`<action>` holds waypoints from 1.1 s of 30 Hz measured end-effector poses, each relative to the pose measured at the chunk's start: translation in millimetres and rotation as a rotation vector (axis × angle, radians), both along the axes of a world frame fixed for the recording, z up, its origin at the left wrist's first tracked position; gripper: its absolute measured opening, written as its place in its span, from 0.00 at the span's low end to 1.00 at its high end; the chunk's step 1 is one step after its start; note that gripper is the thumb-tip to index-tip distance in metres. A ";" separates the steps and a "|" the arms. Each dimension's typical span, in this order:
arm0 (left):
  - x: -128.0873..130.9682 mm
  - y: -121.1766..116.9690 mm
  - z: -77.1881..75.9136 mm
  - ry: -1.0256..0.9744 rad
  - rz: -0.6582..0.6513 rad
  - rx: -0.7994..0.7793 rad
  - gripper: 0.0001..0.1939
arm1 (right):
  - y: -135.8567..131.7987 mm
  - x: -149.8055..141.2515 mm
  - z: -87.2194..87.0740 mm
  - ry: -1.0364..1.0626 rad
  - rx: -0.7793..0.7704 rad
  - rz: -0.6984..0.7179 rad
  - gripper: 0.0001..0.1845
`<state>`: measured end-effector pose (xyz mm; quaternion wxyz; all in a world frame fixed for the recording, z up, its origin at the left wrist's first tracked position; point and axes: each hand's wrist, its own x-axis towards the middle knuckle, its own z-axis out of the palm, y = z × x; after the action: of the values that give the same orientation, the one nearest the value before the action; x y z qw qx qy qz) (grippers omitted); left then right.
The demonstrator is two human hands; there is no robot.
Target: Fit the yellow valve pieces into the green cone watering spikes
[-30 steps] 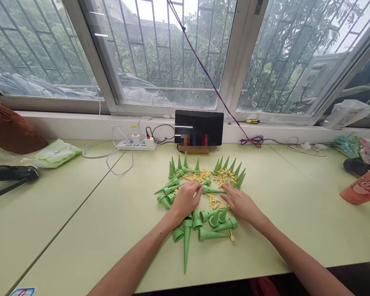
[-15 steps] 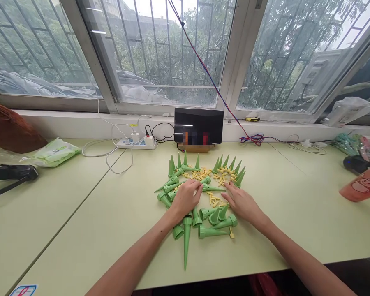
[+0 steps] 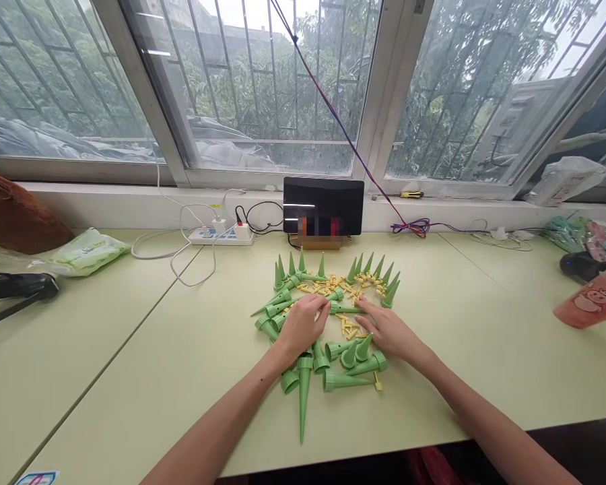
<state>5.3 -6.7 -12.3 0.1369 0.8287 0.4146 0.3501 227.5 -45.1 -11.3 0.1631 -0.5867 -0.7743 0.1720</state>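
Note:
In the middle of the table, my left hand (image 3: 303, 325) is closed, its fingertips pinched at the wide end of a green plastic watering spike (image 3: 347, 308) that points right. My right hand (image 3: 388, 327) has its fingers stretched out and apart, over the tip of that spike and beside small yellow valve pieces (image 3: 351, 330). Several more green spikes lie around both hands. One long spike (image 3: 304, 401) points toward me, and another (image 3: 351, 381) has a yellow piece (image 3: 378, 384) at its tip. Upright green spikes (image 3: 374, 266) stand in an arc behind a yellow pile (image 3: 328, 286).
A dark tablet (image 3: 323, 205) leans at the back by the window. To its left are a white power strip (image 3: 222, 235) and loose cables. A green packet (image 3: 89, 252) lies at the left; a red cup (image 3: 592, 296) tilts at the right. Bundled wires (image 3: 411, 228) lie behind.
My right hand has shifted slightly left, its fingers now over the spike's tip. My left hand keeps its place at the wide end. The whole view has moved a little.

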 end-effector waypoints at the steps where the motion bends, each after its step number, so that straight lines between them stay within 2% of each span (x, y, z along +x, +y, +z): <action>1: -0.1 0.1 -0.3 0.000 0.001 0.000 0.11 | 1.0 -0.4 0.1 0.012 0.000 0.010 0.24; 6: -0.5 0.5 0.4 -0.010 0.002 -0.005 0.11 | 4.7 -0.9 0.4 0.053 0.081 0.016 0.22; 11: -0.6 1.5 3.3 -0.067 0.010 -0.028 0.15 | 11.1 -12.9 16.6 0.182 0.265 0.085 0.15; 15: -1.7 3.4 3.0 -0.102 0.024 -0.040 0.17 | 24.9 -37.7 31.8 0.241 0.200 0.276 0.09; 18: -4.3 5.6 0.0 -0.116 0.016 -0.053 0.12 | 37.1 -55.1 36.5 0.364 0.078 0.439 0.07; 22: -9.2 7.8 -4.2 -0.124 0.047 -0.065 0.08 | 50.0 -67.2 37.9 0.426 0.017 0.483 0.12; 30: -16.8 5.0 0.8 -0.237 0.023 -0.077 0.08 | 62.2 -79.9 41.8 0.325 0.065 0.576 0.21; 33: -19.0 4.9 0.7 -0.205 0.044 -0.058 0.08 | 65.3 -81.3 41.0 0.309 0.051 0.602 0.19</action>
<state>-13.7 -1.8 -11.6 0.1950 0.7751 0.4263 0.4237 146.2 20.2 29.8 0.2350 -0.2943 -0.8832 0.2796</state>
